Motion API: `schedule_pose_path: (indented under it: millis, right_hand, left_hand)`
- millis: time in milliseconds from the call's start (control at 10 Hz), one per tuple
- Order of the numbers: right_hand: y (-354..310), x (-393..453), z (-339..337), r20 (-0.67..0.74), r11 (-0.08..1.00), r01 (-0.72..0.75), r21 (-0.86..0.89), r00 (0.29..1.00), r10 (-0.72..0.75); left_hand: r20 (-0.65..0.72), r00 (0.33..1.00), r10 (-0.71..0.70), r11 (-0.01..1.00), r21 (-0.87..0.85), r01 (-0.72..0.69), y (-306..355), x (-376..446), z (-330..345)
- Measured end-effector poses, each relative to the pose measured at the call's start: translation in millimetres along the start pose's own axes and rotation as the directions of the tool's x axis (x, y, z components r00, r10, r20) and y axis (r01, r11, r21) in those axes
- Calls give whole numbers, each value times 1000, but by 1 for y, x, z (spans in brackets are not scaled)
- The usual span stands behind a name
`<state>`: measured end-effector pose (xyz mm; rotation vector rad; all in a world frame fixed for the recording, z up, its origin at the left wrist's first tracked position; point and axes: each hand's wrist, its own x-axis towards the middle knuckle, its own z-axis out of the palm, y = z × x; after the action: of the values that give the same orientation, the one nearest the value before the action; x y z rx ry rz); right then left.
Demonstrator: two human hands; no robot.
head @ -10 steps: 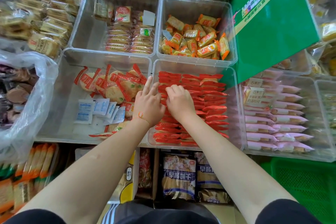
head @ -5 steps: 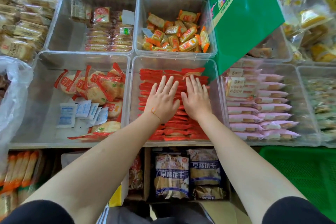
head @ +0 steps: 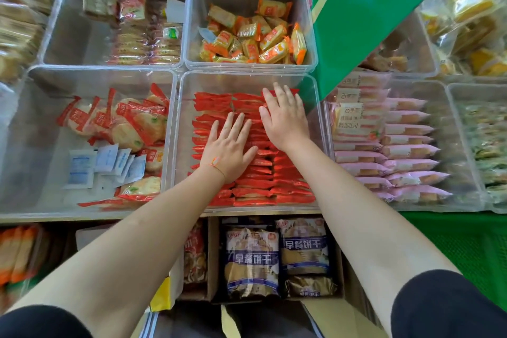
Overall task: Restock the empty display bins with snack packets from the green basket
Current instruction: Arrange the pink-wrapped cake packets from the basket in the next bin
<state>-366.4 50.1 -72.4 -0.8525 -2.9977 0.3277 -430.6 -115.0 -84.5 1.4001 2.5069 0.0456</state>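
Bright, even overhead light; soft shadows; glare on plastic; edges blurred, wide-angle bowing at corners.

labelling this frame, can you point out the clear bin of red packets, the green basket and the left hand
clear plastic bin of red packets (head: 247,78): head view, bare back wall
green plastic basket (head: 477,244): head view, mesh floor
left hand (head: 229,152): head view, back of hand

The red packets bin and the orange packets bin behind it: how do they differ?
The red packets bin holds flat red packets in tidy rows; the orange packets bin holds a loose heap. Both hands, left hand and right hand, lie flat on the red ones; nothing touches the orange ones. Both bins are clear plastic.
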Motion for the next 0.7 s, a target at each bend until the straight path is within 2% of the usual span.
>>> schedule_pose_path:
  millis: [100, 400, 500, 600, 700]
  right_hand:
    - [0, 6, 2, 57, 997, -5, -80, 998, 10]
    - [6, 12, -9, 32, 951, -285, -121, 956, 291]
    - [-7, 12, -18, -82, 968, -128, -217, 990, 112]
    - [-10, 13, -18, -27, 970, 6, -242, 1000, -13]
    - [-3, 14, -16, 41, 965, -74, -253, 995, 87]
  left_hand:
    - [-3, 1000, 2, 1000, 3, -2, 0, 0, 0]
    - [16, 1000, 2, 1000, -5, -2, 1, 1, -2]
    - [21, 1000, -2, 1000, -11, 2, 1, 0, -3]
    - [24, 1000, 1, 1000, -17, 0, 0, 1, -2]
    - [19, 1000, 3, 1000, -29, -2, 0, 2, -2]
